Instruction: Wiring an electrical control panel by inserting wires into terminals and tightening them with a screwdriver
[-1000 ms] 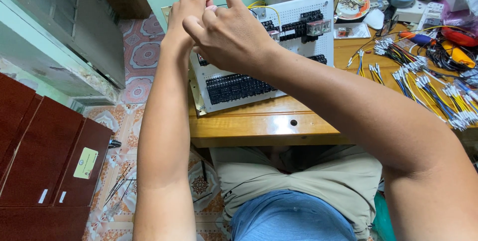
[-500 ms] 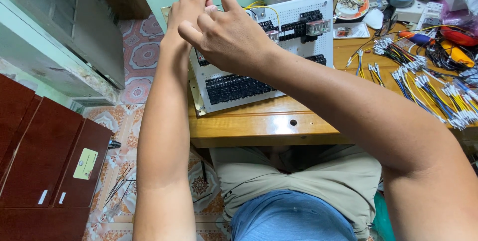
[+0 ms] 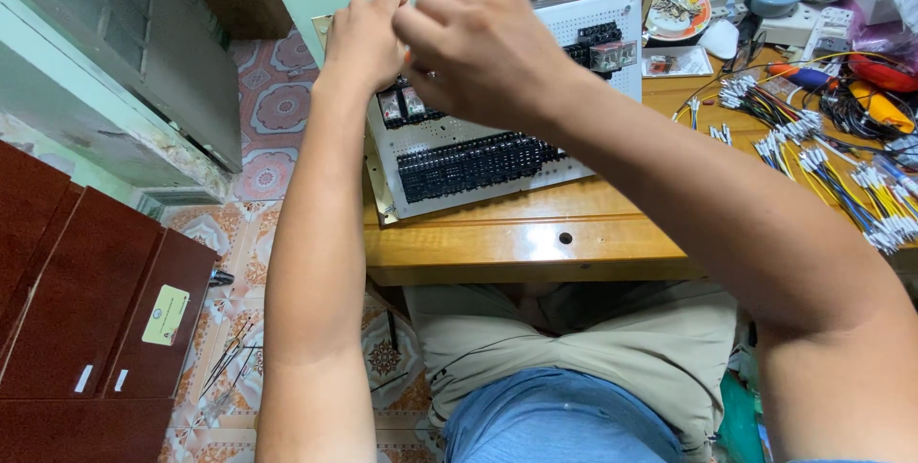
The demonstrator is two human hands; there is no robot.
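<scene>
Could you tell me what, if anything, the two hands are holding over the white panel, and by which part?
It cannot be told. The left hand and right hand meet, fingers curled together, above the white perforated panel, and they hide whatever the grip may enclose.

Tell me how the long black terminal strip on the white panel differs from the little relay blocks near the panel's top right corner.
The black terminal strip is one long, solid-black row across the white panel's lower half; the relay blocks are a short cluster near its upper right corner. The strip looks opaque, while the blocks have clear, boxy housings. The strip sits in full view below the left hand and right hand; the blocks lie beside the right hand. Both are mounted on the same panel.
</scene>
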